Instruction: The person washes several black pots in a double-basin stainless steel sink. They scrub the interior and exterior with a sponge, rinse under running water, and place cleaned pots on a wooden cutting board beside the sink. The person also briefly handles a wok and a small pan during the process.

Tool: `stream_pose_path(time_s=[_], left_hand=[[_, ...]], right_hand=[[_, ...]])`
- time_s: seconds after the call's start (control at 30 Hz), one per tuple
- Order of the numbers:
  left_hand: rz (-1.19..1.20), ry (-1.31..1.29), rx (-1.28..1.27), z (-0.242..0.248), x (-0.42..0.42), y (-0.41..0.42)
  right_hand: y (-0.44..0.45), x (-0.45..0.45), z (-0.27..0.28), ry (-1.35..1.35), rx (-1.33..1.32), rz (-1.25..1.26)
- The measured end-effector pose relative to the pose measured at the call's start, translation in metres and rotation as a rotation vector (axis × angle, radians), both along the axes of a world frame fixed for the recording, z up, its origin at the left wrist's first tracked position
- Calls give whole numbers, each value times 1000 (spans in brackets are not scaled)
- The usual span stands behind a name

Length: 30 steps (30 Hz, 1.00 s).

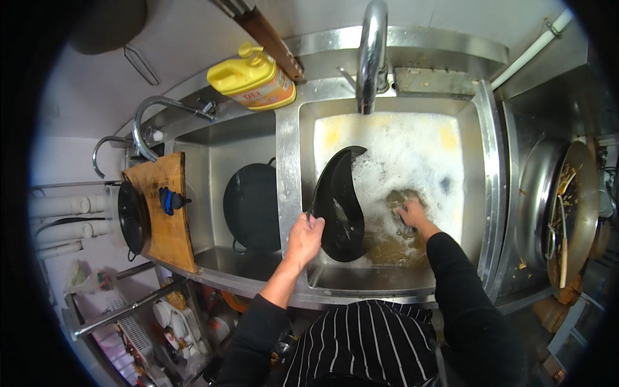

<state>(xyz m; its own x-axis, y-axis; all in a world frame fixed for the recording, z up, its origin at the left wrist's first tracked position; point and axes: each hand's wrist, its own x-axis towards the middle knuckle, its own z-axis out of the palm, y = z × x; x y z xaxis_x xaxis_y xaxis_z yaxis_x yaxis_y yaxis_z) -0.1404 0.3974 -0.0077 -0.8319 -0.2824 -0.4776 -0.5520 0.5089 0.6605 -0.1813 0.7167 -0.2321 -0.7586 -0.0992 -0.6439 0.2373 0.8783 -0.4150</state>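
Observation:
My left hand (pixel 305 237) grips the rim of a black curved dish or divided-pan piece (pixel 341 213), which stands tilted in the left part of the sudsy sink (pixel 389 283). Its lower edge dips into the murky, foam-covered water. To the right, my right hand (pixel 412 213) is partly in the brownish water where the foam has parted; its fingertips are hidden, so whether it holds anything cannot be seen. A chrome faucet (pixel 371 58) hangs over the back of this sink.
A round black pan (pixel 251 208) lies in the left basin. On that basin's left side are a wooden board (pixel 167 232) with a dark-and-blue bundle (pixel 171 200) and another black pan (pixel 134 217). A yellow jug (pixel 256 80) stands behind. Large metal woks (pixel 582 213) sit at the right.

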Motion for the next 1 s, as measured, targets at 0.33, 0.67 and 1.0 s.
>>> stream_pose_path(time_s=[0.33, 0.67, 1.0], left_hand=[[-196, 225, -225, -45, -126, 1], [-261, -25, -25, -136, -22, 46], [-334, -387, 184, -145, 79, 69]], right_hand=[[-8, 28, -45, -177, -75, -285], [18, 41, 0, -224, -311, -774], [24, 23, -15, -444, -594, -1230]])
